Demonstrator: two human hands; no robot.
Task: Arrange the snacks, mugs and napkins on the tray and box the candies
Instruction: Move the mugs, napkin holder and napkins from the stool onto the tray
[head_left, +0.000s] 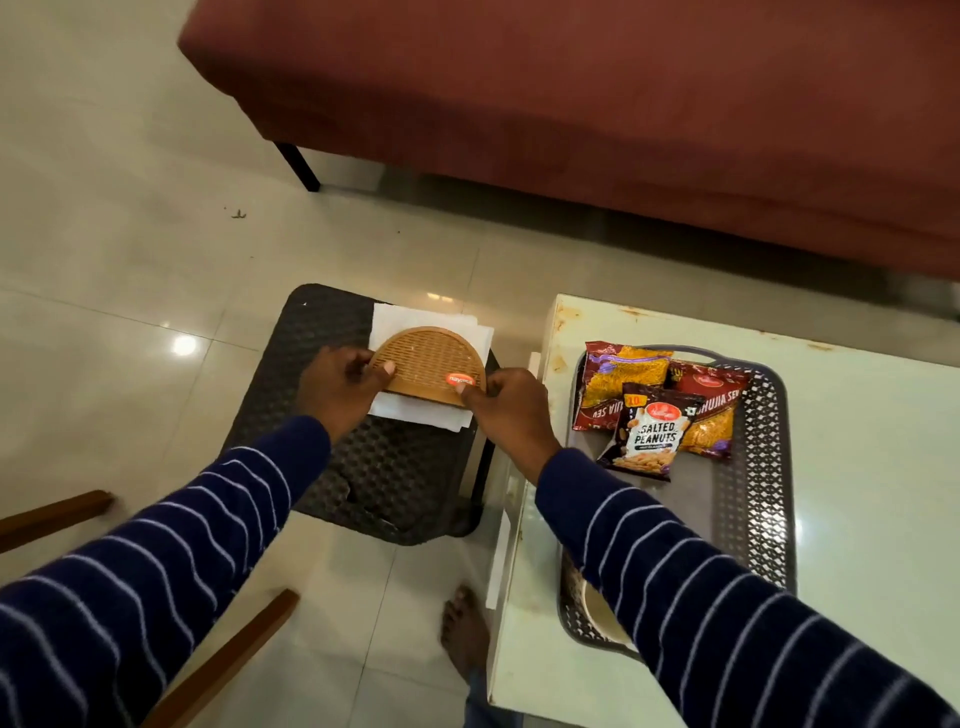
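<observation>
Head view shows me at the napkin step. My left hand (343, 387) and right hand (501, 410) both pinch a brown woven holder (426, 364), one at each end, thumbs on top and fingers curled under its edge. The holder is semicircular, with an orange sticker near my right thumb, and it sits on a stack of white napkins (415, 413) that lies on a dark stool (322, 332). I cannot tell whether the fingers also catch the napkins beneath, or only the holder.

The grey tray (769, 457) stands on the pale table (857, 519) to my right, just beside the stool. Three snack packets (652, 415) already lie at its far end, overlapping, so I judge the snacks done. Something pale shows at the tray's near end under my right sleeve, perhaps a mug; too hidden to say. No candies or box are in view.

Next, I reckon, holder and napkins must lift together, level, and cross right to the bare middle of the tray without the loose sheets sliding out.
</observation>
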